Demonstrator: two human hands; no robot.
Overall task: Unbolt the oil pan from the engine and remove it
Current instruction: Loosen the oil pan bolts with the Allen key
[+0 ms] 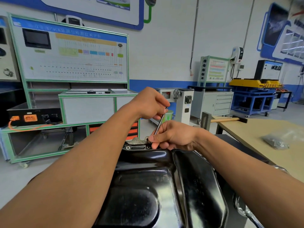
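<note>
The black oil pan (148, 186) sits right under the person, glossy side up and filling the lower middle of the view. Its far rim (138, 147) shows a slot with a bolt hole at either end. Just past that rim a bit of grey metal (136, 141) pokes out; I cannot tell what it belongs to.

Both hands are at that far rim, working one thin metal tool (160, 120) that stands tilted, with its top leaning to the right. The left hand (148, 102) is the upper one, its fingers curled round the top end of the tool. The right hand (172, 135) is lower, pinching the shaft close to its bottom end, with the fingertips down against the rim of the pan. The tip of the tool is hidden behind those fingers, so I cannot see what it sits in. Both forearms reach in over the pan from either side.

To the right stands a bench (256, 129) with a pale brown top. A hammer (230, 119) with a wooden handle lies along its far edge, and a clear plastic bag (276, 141) of small metal parts lies nearer, well apart from the hammer. Behind the hands, on the left, is a green-framed training board (74, 53) on wheels. Further back on the right are a grey drawer cabinet (213, 102) and a yellow and blue stand (255, 89).
</note>
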